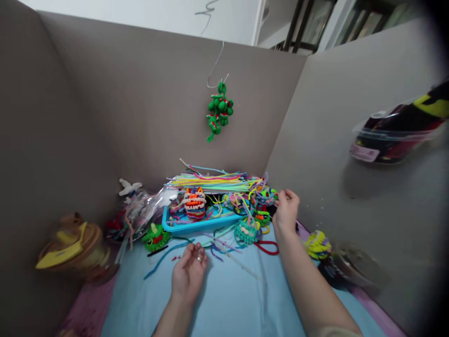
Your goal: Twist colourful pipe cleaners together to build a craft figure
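Observation:
My left hand (189, 271) rests palm up above the blue cloth, with a ring on one finger. Its fingers are loosely curled and apart, and nothing shows in them. Loose fuzzy pipe cleaners (224, 244) lie just beyond it. My right hand (286, 210) reaches past the right end of a blue tray (203, 226), fingertips pinched beside a green and multicoloured fuzzy piece (268, 194). What they hold, if anything, is hidden. Near its wrist lie a teal fuzzy figure (246, 231) and a red loop (267, 248). A striped orange, white and blue figure (195, 204) sits in the tray.
Pipe cleaners in many colours (213, 182) are heaped behind the tray. A green figure (156, 237) and clear plastic bags (150, 208) lie left. At right are a yellow figure (318, 245) and a round container (354, 267). A green ornament (220, 110) hangs between grey partitions.

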The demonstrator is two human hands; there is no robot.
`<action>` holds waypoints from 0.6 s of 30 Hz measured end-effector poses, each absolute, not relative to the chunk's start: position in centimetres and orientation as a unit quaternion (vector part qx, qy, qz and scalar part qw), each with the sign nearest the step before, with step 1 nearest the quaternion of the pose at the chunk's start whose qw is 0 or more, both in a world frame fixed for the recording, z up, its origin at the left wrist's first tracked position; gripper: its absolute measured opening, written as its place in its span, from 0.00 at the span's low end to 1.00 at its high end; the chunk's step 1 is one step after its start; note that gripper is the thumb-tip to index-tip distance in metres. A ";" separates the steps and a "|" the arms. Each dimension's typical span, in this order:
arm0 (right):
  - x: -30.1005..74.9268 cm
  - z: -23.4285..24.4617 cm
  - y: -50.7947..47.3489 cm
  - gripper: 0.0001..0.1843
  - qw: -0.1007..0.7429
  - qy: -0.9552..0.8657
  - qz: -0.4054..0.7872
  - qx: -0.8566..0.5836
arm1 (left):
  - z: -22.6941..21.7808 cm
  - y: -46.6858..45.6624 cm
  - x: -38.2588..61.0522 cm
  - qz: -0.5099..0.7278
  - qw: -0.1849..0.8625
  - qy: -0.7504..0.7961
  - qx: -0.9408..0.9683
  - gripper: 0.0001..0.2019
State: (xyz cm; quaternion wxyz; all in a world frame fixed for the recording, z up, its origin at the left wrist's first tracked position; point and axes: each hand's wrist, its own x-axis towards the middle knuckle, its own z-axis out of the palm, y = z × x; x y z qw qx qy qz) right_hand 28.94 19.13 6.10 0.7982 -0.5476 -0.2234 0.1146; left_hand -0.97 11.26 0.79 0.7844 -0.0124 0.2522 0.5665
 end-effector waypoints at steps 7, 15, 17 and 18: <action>19.6 6.9 18.2 0.11 0.363 -0.746 0.052 -0.556 | 0.8 9.8 -0.7 0.597 0.757 0.244 0.109 0.06; 16.1 8.0 25.5 0.13 0.190 -0.793 0.011 -0.579 | 1.0 8.9 0.0 0.596 0.742 0.246 0.182 0.11; 16.4 7.5 26.7 0.14 0.168 -0.787 -0.005 -0.594 | 1.0 9.0 0.2 0.591 0.757 0.223 0.168 0.12; 16.5 7.3 27.1 0.15 0.159 -0.784 -0.013 -0.600 | 1.0 9.0 0.2 0.587 0.765 0.211 0.158 0.12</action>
